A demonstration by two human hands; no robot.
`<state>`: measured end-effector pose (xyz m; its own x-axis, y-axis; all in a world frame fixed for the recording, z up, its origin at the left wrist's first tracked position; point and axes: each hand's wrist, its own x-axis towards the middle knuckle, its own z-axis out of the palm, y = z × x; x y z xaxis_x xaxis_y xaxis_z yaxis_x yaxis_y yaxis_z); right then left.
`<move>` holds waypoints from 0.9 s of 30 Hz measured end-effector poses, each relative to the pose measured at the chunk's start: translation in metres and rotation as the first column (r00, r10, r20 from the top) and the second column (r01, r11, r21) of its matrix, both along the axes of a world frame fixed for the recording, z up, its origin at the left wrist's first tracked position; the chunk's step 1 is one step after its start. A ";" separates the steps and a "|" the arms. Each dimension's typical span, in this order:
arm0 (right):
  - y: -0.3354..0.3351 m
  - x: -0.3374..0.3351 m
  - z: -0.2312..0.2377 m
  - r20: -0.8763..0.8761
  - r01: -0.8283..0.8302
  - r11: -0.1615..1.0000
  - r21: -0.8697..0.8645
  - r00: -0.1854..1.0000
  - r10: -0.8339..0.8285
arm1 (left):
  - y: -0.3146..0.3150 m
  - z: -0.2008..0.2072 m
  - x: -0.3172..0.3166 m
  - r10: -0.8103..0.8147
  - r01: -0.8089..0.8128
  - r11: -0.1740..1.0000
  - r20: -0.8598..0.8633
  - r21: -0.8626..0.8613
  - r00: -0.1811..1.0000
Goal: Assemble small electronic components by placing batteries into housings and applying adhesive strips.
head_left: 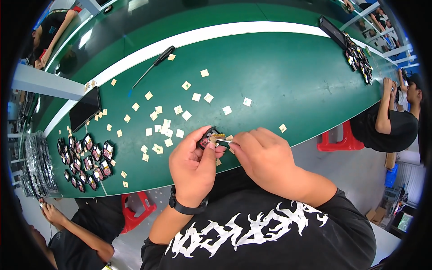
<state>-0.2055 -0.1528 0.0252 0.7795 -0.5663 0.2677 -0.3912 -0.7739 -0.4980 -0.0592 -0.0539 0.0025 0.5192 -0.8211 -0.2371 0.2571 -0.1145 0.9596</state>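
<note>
Small square cream stickers (167,122) lie scattered over the green table (288,85), most just beyond the left hand's fingers (204,146), a few strays farther out. Well off to the left of those fingers sits a dark rectangular phone (84,109), screen black. Far right of the right hand's fingers (243,140), a cardboard box (390,159) stands on the floor.

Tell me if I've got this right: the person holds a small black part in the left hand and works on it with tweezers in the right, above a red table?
Not quite: the table is green, as the head view shows. The left hand does hold the small black part, and the right hand works on it with tweezers.
</note>
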 end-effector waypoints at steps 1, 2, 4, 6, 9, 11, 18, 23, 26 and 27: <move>0.001 0.000 -0.001 -0.023 -0.007 1.000 -0.028 1.000 0.006 | 0.000 0.000 0.000 0.005 -0.005 1.000 0.017 0.001 1.000; 0.002 0.000 -0.002 -0.046 -0.013 0.998 -0.056 0.999 0.010 | 0.001 -0.001 -0.001 0.007 -0.007 1.000 0.014 0.002 1.000; 0.003 0.002 -0.004 -0.037 -0.011 0.998 -0.064 0.999 0.008 | 0.000 -0.001 -0.003 0.005 -0.004 1.000 0.097 -0.010 0.995; 0.002 0.003 -0.005 -0.027 -0.006 0.997 -0.071 1.000 0.004 | -0.001 -0.002 0.000 -0.024 0.023 1.000 0.104 0.003 0.994; -0.002 0.004 -0.006 -0.047 -0.019 0.998 -0.057 0.999 0.017 | 0.001 -0.005 0.006 -0.070 0.071 0.997 0.074 -0.010 0.995; -0.004 0.004 -0.010 0.027 -0.030 0.998 -0.046 0.999 0.032 | 0.003 -0.005 0.010 -0.089 0.090 0.995 0.037 -0.038 0.995; -0.010 0.001 -0.013 0.178 -0.057 0.974 0.220 0.984 0.017 | 0.004 0.002 0.022 -0.130 0.115 0.990 -0.223 -0.079 0.966; -0.021 0.000 0.003 0.245 -0.124 0.894 0.430 0.969 0.017 | 0.002 0.005 0.021 -0.127 0.114 0.991 -0.241 -0.070 0.962; -0.031 0.007 0.009 0.090 -0.204 0.959 0.198 0.978 0.189 | 0.003 0.004 0.021 -0.143 0.127 0.988 -0.233 -0.084 0.962; -0.034 0.008 0.007 0.089 -0.203 0.959 0.199 0.978 0.189 | 0.004 0.002 0.019 -0.119 0.103 0.991 -0.228 -0.084 0.966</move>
